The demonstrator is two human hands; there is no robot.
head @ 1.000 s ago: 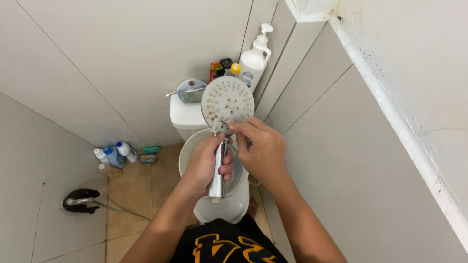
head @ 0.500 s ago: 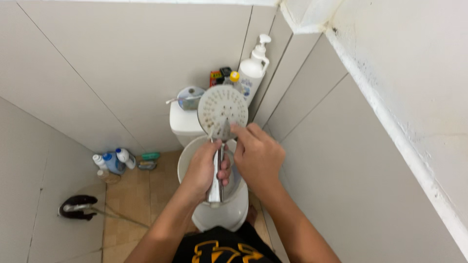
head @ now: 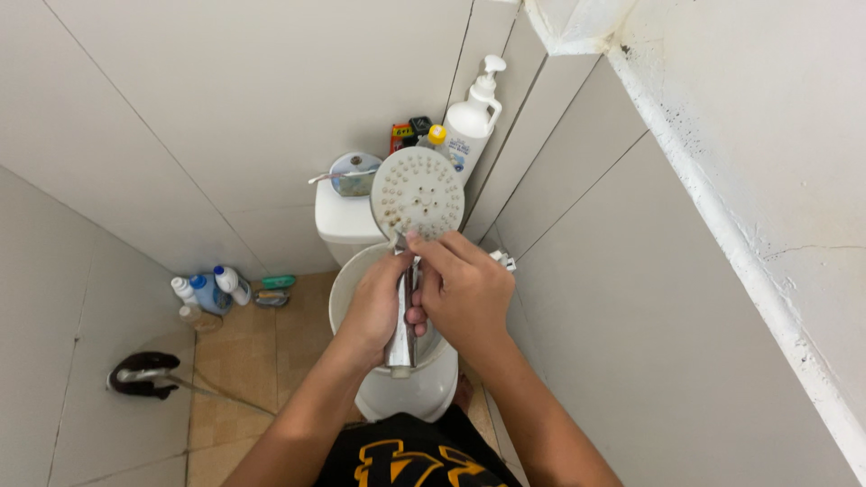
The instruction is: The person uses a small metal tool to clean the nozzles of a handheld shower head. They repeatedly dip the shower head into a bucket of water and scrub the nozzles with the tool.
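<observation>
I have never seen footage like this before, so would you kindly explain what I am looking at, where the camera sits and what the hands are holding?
There is no machine here: a camera worn on a person's head looks down at their two bare hands in a small tiled bathroom. The left hand grips the shiny handle of a round shower head, its nozzle face turned to the camera. The right hand pinches at the base of that face; whether it holds anything small, I cannot tell. Below stands a white toilet, with a pump bottle and small containers behind it. On the floor stand cleaning bottles.
</observation>
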